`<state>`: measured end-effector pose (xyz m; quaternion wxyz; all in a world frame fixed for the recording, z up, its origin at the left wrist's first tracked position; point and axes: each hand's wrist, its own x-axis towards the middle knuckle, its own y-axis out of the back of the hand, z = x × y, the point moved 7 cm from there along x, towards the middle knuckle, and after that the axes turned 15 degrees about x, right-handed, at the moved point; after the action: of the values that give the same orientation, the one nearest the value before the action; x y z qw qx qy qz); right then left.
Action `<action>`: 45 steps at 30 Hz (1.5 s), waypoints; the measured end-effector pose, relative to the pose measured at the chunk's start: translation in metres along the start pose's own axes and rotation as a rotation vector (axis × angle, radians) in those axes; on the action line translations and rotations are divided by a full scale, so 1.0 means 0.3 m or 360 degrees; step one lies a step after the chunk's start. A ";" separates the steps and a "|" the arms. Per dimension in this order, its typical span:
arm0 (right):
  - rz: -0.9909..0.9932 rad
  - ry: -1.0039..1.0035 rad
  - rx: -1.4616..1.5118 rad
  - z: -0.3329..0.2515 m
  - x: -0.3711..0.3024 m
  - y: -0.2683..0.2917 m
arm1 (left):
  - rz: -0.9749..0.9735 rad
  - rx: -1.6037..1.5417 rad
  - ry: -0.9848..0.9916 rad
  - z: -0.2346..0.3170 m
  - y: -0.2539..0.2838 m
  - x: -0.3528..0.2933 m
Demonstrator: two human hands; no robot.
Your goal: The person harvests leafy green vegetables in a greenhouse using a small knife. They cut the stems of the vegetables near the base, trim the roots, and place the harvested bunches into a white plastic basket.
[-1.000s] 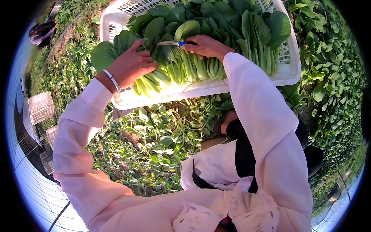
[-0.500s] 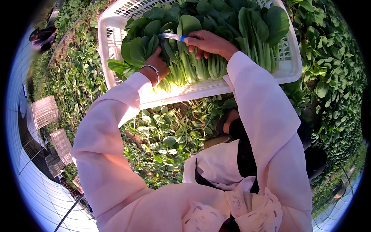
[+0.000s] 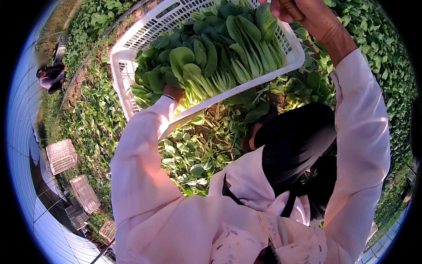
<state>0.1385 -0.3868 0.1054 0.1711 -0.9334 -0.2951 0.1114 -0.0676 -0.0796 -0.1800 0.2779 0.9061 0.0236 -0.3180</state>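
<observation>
Bunches of bok choy [image 3: 206,57] with dark green leaves and pale stalks lie packed in a white slatted plastic crate [image 3: 124,88]. My left hand [image 3: 174,93], with a bangle at its wrist, reaches in at the crate's near left, against the bok choy. Leaves hide its fingers. My right hand [image 3: 307,15] is raised beyond the crate's right end, its fingers curled closed. The upper edge of the picture cuts it off, so what it holds cannot be made out; no blade shows.
Low leafy plants [image 3: 189,154] cover the ground before the crate, with denser greens [image 3: 369,88] to the right. Several pale crates, one [image 3: 61,156] uppermost, lie at the left. Another person [image 3: 52,75] is low down at far left. My bent knee [image 3: 303,127] is close below the crate.
My right hand, which held a curved knife with a blue band over the bok choy, has moved up and right, out past the crate. My left hand stays at the bok choy, its fingers now hidden.
</observation>
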 end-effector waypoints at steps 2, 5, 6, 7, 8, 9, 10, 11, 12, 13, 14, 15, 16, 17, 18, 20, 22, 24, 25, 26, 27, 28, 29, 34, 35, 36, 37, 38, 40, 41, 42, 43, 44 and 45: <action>0.0339 0.0039 -0.0051 -0.105 -0.175 0.113 | -0.0245 -0.0233 0.0041 -0.040 -0.013 -0.007; 0.0341 0.0155 -0.0366 -0.134 -0.415 0.369 | 0.0068 0.0369 -0.0230 -0.105 0.089 -0.067; 0.0514 0.0089 -0.0305 -0.108 -0.489 0.446 | 0.0107 0.0333 -0.0285 -0.149 0.116 -0.119; 0.0578 0.0062 -0.0209 -0.080 -0.564 0.496 | 0.0155 0.0283 -0.0341 -0.187 0.158 -0.167; 0.0681 0.0024 -0.0101 -0.044 -0.629 0.535 | 0.0188 0.0244 -0.0394 -0.243 0.203 -0.228; 0.0732 0.0003 -0.0094 -0.030 -0.693 0.565 | 0.0243 0.0197 -0.0443 -0.287 0.251 -0.268; 0.0781 0.0006 -0.0047 -0.015 -0.759 0.609 | 0.0419 0.0074 -0.0348 -0.344 0.318 -0.315; 0.0853 0.0000 -0.0019 -0.012 -0.834 0.655 | 0.0618 -0.0064 -0.0270 -0.366 0.383 -0.354; 0.0897 0.0011 0.0003 -0.017 -0.914 0.687 | 0.0816 -0.0199 -0.0205 -0.384 0.459 -0.393; 0.0966 0.0016 0.0023 -0.019 -1.000 0.722 | 0.1012 -0.0301 -0.0123 -0.386 0.546 -0.421; 0.1064 0.0033 0.0013 -0.029 -1.084 0.759 | 0.1004 -0.0480 -0.0075 -0.382 0.592 -0.432; 0.1162 0.0034 -0.0016 -0.062 -1.153 0.753 | 0.0907 -0.0597 -0.0013 -0.335 0.601 -0.415; 0.1204 0.0007 -0.0053 -0.063 -1.190 0.765 | 0.1032 -0.0817 0.0042 -0.294 0.560 -0.413; 0.1194 0.0008 -0.0043 -0.036 -1.204 0.782 | 0.0756 -0.1108 0.0107 -0.255 0.412 -0.384; 0.1135 0.0004 -0.0080 -0.025 -1.191 0.766 | 0.0388 -0.1199 0.0204 -0.237 0.272 -0.363; 0.1176 0.0083 -0.0180 -0.044 -1.184 0.739 | 0.0380 -0.1832 0.0222 -0.232 -0.127 -0.293; 0.1148 0.0042 -0.0211 -0.082 -1.269 0.752 | 0.0280 -0.1891 0.0114 -0.218 -0.216 -0.209; 0.1245 0.0015 -0.0223 -0.138 -1.384 0.718 | -0.0149 -0.1594 -0.0019 -0.218 -0.006 -0.180; 0.1255 -0.0054 -0.0380 -0.138 -1.458 0.757 | -0.0463 -0.1643 -0.0064 -0.251 0.082 -0.172; 0.1262 -0.0139 -0.0544 -0.124 -1.536 0.823 | -0.0203 -0.1682 -0.0074 -0.309 0.227 -0.134; 0.1243 -0.0212 -0.0679 -0.078 -1.581 0.880 | 0.0046 -0.1698 -0.0055 -0.396 0.380 -0.121; 0.1272 -0.0168 -0.0628 -0.028 -1.600 0.916 | 0.0261 -0.1781 -0.0006 -0.452 0.604 -0.135; 0.1256 -0.0192 -0.0615 0.016 -1.607 0.944 | 0.0466 -0.1896 0.0019 -0.438 0.840 -0.137; 0.1472 -0.0375 -0.0293 0.353 -1.663 1.098 | 0.0814 -0.1748 -0.0840 0.014 1.714 0.014; 0.1525 -0.0398 -0.0214 0.416 -1.678 1.119 | 0.0770 -0.1686 -0.1053 0.152 1.833 0.053; 0.1531 -0.0404 -0.0117 0.484 -1.666 1.138 | 0.0712 -0.1644 -0.1176 0.267 1.923 0.099; 0.1502 -0.0387 -0.0009 0.546 -1.619 1.148 | 0.0651 -0.1584 -0.1258 0.353 1.989 0.146; 0.1567 -0.0456 0.0025 0.603 -1.616 1.160 | 0.0627 -0.1499 -0.1323 0.477 2.035 0.230; 0.1627 -0.0440 0.0057 0.706 -1.637 1.196 | 0.0507 -0.1521 -0.1455 0.736 2.097 0.394; 0.1638 -0.0440 0.0088 0.741 -1.633 1.206 | 0.0413 -0.1620 -0.1497 0.846 2.101 0.473; 0.1610 -0.0452 0.0118 0.775 -1.611 1.226 | 0.0468 -0.1575 -0.1448 0.933 2.084 0.583; 0.1577 -0.0463 0.0154 0.812 -1.582 1.237 | 0.0516 -0.1525 -0.1396 1.002 2.040 0.669; 0.1566 -0.0498 0.0185 0.850 -1.574 1.247 | 0.0528 -0.1312 -0.1234 1.078 1.986 0.723; 0.1566 -0.0509 0.0200 0.879 -1.567 1.253 | 0.0542 -0.1095 -0.1078 1.136 1.962 0.750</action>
<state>-0.1269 -0.8852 -0.2308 0.1071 -0.9209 0.1634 0.3373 0.0489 -0.7836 -0.2442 0.6000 0.5993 -0.1123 -0.5179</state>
